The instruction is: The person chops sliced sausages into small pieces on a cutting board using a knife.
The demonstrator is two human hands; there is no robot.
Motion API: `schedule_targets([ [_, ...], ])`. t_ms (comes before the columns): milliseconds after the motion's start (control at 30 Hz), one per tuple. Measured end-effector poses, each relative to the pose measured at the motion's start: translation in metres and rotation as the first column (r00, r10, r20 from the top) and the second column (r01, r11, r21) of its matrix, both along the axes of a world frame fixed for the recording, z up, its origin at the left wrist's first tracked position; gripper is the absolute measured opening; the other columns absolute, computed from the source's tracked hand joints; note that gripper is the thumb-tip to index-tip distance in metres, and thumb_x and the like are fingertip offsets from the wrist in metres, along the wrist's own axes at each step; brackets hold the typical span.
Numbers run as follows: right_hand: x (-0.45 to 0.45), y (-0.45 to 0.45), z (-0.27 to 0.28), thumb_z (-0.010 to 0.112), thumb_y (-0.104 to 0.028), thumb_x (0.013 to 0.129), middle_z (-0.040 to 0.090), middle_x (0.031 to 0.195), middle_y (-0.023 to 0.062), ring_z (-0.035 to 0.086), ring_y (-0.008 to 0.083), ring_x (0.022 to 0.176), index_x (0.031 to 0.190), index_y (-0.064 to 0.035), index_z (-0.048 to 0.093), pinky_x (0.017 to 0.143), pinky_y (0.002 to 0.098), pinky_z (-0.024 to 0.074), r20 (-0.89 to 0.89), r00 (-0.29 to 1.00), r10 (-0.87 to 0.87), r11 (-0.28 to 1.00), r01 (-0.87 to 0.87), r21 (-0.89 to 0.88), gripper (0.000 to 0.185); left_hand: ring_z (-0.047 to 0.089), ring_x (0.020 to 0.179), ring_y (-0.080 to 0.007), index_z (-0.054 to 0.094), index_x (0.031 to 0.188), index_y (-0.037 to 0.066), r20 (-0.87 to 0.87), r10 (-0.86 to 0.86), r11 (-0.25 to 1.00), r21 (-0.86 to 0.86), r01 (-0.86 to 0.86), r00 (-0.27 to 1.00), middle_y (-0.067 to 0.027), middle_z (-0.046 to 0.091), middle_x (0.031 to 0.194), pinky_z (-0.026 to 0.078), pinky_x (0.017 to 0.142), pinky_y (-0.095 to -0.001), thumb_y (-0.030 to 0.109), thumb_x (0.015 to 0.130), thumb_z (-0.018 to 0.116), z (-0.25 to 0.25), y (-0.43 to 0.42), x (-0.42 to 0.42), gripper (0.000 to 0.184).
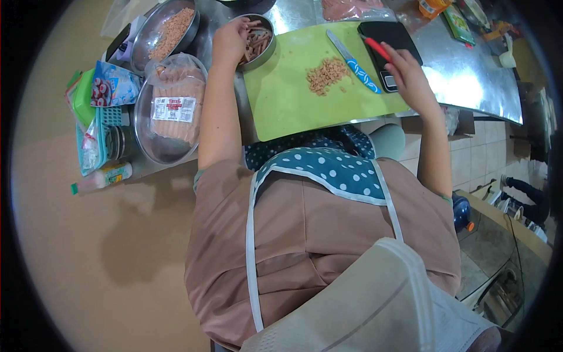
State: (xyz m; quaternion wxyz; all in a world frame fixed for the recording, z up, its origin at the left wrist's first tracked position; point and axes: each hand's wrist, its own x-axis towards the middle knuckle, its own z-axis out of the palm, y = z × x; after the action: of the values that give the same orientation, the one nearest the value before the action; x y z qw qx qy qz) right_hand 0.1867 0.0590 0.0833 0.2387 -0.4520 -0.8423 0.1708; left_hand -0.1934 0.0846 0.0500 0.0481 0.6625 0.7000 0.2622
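Lime green is the cutting board (pixel 275 111), so call its middle the hub of our clock, with twelve straight away from the worker. At ten, the left hand (pixel 232 38) is over a metal bowl (pixel 273 36), fingers bent down among the reddish-brown sausage strips (pixel 258 44). Are they pinching one? I can't tell from here, the fingertips are half hidden.

Over to two, and the right hand (pixel 412 73) has a red-handled tool (pixel 376 48) between thumb and loosely curled fingers. It's poised above the black kitchen scale (pixel 394 34), its working end lost to me against that dark surface.

Near the hub sits a loose heap of chopped sausage (pixel 327 76); just beside it, towards one, lies a blue-patterned knife (pixel 366 76), blade pointing away.

How to do this reach well? My judgement: take a small, even pinch of strips, since a big handful would probably roll and scatter. The right hand is nicely placed, well apart from those left fingers; whatever edge the tool carries should stay away from them. And mind that loose knife! Parked by the heap, it could catch a wrist; further towards three would be safer.
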Motion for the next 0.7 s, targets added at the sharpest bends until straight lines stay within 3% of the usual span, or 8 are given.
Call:
schedule_targets([
  [200, -0.041, -0.082, -0.008, 0.048, -0.012, 0.092, 0.054, 0.089, 0.0192, 0.054, 0.0353, 0.084, 0.135, -0.0061, 0.043, 0.08, 0.0376, 0.0433, -0.059, 0.979, 0.193, 0.904, -0.201, -0.377, 0.043, 0.066, 0.08, -0.024, 0.066, 0.109, 0.012, 0.19, 0.035, 0.987, 0.15, -0.064, 0.981, -0.013, 0.068, 0.086, 0.049, 0.075, -0.0335, 0.017, 0.086, 0.056, 0.025, -0.013, 0.008, 0.026],
  [267, -0.048, -0.09, -0.016, 0.047, -0.015, 0.094, 0.057, 0.086, 0.0167, 0.059, 0.0305, 0.078, 0.131, -0.0061, 0.048, 0.07, 0.0379, 0.0475, -0.091, 0.971, 0.222, 0.931, -0.239, -0.277, 0.038, 0.065, 0.076, -0.0211, 0.065, 0.109, 0.011, 0.194, 0.03, 0.99, 0.128, -0.056, 0.981, -0.0115, 0.068, 0.084, 0.049, 0.074, -0.0313, 0.017, 0.086, 0.057, 0.033, -0.02, 0.013, 0.026],
  [333, -0.054, -0.096, -0.014, 0.047, -0.016, 0.096, 0.055, 0.079, 0.0078, 0.056, 0.0157, 0.068, 0.134, -0.0059, 0.046, 0.059, 0.0293, 0.0478, -0.306, 0.947, -0.097, 0.641, -0.176, -0.747, 0.039, 0.064, 0.073, -0.0182, 0.065, 0.109, 0.01, 0.195, 0.028, 0.994, 0.102, -0.049, 0.98, -0.0099, 0.068, 0.082, 0.049, 0.073, -0.029, 0.017, 0.085, 0.058, 0.043, -0.034, 0.023, 0.026],
  [367, -0.055, -0.099, -0.017, 0.048, -0.018, 0.096, 0.05, 0.076, 0.0015, 0.048, 0.0055, 0.064, 0.136, -0.007, 0.044, 0.052, 0.0215, 0.0442, -0.393, 0.901, -0.186, 0.61, -0.208, -0.765, 0.042, 0.064, 0.074, -0.0249, 0.066, 0.107, 0.009, 0.294, 0.019, 0.999, 0.042, -0.032, 0.956, -0.0129, 0.067, 0.083, 0.049, 0.072, -0.0327, 0.014, 0.086, 0.056, 0.048, -0.044, 0.032, 0.024],
  [400, -0.054, -0.1, -0.017, 0.048, -0.018, 0.096, 0.05, 0.076, 0.0015, 0.048, 0.0055, 0.064, 0.136, -0.007, 0.044, 0.052, 0.0215, 0.0442, -0.39, 0.902, -0.187, 0.611, -0.205, -0.765, 0.042, 0.065, 0.075, -0.0315, 0.066, 0.105, 0.008, 0.391, 0.016, 1.0, -0.018, -0.01, 0.92, -0.0159, 0.067, 0.084, 0.05, 0.071, -0.0364, 0.011, 0.086, 0.055, 0.051, -0.052, 0.041, 0.022],
  [500, -0.05, -0.102, -0.02, 0.052, -0.018, 0.093, 0.06, 0.083, 0.0081, 0.057, 0.0141, 0.069, 0.133, -0.0048, 0.046, 0.061, 0.027, 0.0481, -0.33, 0.918, -0.22, 0.579, -0.15, -0.802, 0.042, 0.063, 0.073, -0.0321, 0.066, 0.104, 0.006, 0.511, -0.175, 0.982, 0.034, 0.183, 0.842, -0.0158, 0.066, 0.083, 0.05, 0.07, -0.0368, 0.007, 0.084, 0.055, 0.009, -0.072, 0.056, 0.022],
  [567, -0.047, -0.101, -0.027, 0.054, -0.017, 0.09, 0.065, 0.094, 0.0188, 0.063, 0.0286, 0.08, 0.129, -0.0024, 0.05, 0.072, 0.0339, 0.0491, -0.186, 0.982, -0.029, 0.81, -0.086, -0.58, 0.041, 0.062, 0.068, -0.0196, 0.064, 0.107, 0.003, 0.301, -0.28, 0.958, 0.029, 0.285, 0.912, -0.0112, 0.064, 0.083, 0.049, 0.066, -0.0302, 0.005, 0.084, 0.055, -0.014, -0.088, 0.068, 0.024],
  [700, -0.05, -0.098, -0.02, 0.054, -0.016, 0.089, 0.062, 0.099, 0.0262, 0.061, 0.039, 0.091, 0.124, -0.0006, 0.053, 0.08, 0.0385, 0.0466, -0.088, 0.995, -0.053, 0.865, 0.002, -0.502, 0.038, 0.062, 0.08, -0.0266, 0.063, 0.106, 0.003, 0.16, -0.285, 0.957, -0.002, 0.289, 0.945, -0.0116, 0.063, 0.086, 0.049, 0.072, -0.036, 0.004, 0.082, 0.056, -0.032, -0.113, 0.088, 0.026],
])
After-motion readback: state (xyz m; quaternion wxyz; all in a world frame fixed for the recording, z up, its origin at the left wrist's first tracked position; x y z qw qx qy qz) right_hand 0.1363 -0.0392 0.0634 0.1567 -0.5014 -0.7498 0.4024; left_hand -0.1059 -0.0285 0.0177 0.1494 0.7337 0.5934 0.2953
